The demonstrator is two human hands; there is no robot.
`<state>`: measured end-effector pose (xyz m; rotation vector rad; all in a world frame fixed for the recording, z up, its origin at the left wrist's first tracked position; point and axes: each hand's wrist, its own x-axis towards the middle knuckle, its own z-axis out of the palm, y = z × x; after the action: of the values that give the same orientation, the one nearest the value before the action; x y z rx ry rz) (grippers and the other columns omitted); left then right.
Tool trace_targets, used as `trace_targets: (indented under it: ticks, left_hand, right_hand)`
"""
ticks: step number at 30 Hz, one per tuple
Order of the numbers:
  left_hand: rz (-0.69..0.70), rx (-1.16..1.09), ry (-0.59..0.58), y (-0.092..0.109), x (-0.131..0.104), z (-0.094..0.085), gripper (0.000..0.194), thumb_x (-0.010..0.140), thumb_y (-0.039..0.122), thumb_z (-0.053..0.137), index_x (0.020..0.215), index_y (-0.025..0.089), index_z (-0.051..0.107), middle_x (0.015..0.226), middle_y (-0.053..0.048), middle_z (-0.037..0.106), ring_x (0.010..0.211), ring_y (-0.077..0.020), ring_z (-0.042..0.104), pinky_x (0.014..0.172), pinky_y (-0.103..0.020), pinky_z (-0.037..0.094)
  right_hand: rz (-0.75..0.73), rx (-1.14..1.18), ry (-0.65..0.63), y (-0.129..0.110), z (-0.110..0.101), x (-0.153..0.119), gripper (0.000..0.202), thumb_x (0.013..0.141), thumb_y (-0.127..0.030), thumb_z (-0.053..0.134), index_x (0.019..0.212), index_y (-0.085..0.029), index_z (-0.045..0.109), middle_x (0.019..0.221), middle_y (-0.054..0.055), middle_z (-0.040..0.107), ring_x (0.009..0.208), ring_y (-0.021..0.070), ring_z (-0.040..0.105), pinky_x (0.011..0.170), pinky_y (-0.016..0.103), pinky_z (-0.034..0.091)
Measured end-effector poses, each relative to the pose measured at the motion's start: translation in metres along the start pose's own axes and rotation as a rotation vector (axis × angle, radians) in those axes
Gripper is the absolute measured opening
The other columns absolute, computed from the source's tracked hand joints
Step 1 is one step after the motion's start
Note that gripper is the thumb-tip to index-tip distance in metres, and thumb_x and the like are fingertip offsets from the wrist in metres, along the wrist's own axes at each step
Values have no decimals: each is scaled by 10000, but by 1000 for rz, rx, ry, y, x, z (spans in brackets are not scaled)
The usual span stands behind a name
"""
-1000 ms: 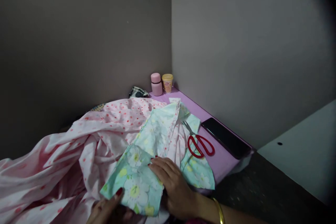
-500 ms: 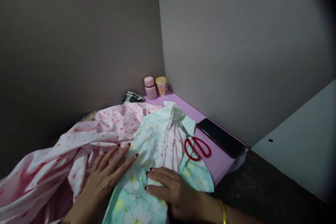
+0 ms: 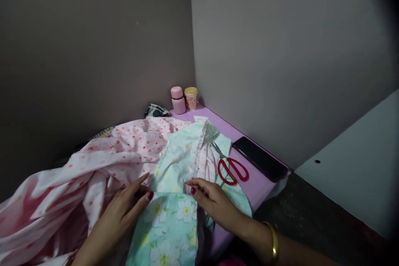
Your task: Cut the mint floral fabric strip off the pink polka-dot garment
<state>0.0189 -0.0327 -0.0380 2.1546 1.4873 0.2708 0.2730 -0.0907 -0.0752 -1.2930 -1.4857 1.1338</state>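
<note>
A mint-green floral fabric piece [image 3: 168, 232] lies in front of me with a straight crosswise fold near its middle. My left hand [image 3: 123, 208] is at the left end of that fold, thumb on the cloth and fingers partly hidden behind it. At the right end of the fold, my right hand [image 3: 215, 201] pinches the edge between thumb and fingers. Beyond my right hand, scissors with red handles [image 3: 232, 170] rest on the fabric, blades pointing away. Pink fabric with red dots [image 3: 124, 145] is heaped to the left and also shows beside the floral strip.
A black phone [image 3: 260, 158] lies along the right edge of the purple tabletop [image 3: 222, 122]. A pink flask [image 3: 178, 102] and a yellow-lidded cup [image 3: 191, 98] stand in the wall corner. Beside them is a dark checked cloth [image 3: 156, 111]. Two walls close in the back.
Both hands have gone from lying flat on the floral fabric to holding its sides. A crosswise fold now shows between them. My right hand moved slightly away from me.
</note>
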Motion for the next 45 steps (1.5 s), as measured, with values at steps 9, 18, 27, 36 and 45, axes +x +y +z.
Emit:
trace_targets:
  ticks: [9,18,27,36,45]
  left_hand:
    - [25,-201,49,10,0,4,496,794,515,498,1188,218,441,1200,-85,568,1095,-228,529,930,-359,420]
    - [-122,-658,-122,15,10,14,510,774,515,528,1131,160,443,947,-71,633,815,-189,605,675,-287,494]
    - [-159,-746,-36,4,7,22,487,787,472,553,1192,207,496,1118,-59,604,947,-178,572,753,-258,474]
    - [-221,-658,-101,15,12,16,513,677,550,621,1037,186,615,824,-18,656,658,-135,559,541,-209,450]
    - [-128,-551,51,18,7,26,537,734,546,549,1129,183,561,1055,-64,657,908,-205,607,698,-255,500]
  right_hand:
    - [-25,-61,-140,-1,4,6,72,728,-221,611,720,-171,560,641,-56,469,601,95,421,532,199,297]
    - [29,142,-146,6,5,4,123,763,-277,604,766,-165,553,672,-39,475,623,98,419,559,206,314]
    - [260,327,109,14,12,0,411,699,-338,623,1034,-201,428,933,11,460,517,51,446,374,159,330]
    - [558,803,25,6,11,0,213,694,-312,626,790,-142,541,558,-39,502,379,59,419,297,145,244]
    - [316,1029,-14,-9,26,-14,446,587,-214,767,989,-154,585,899,44,672,837,192,626,809,329,458]
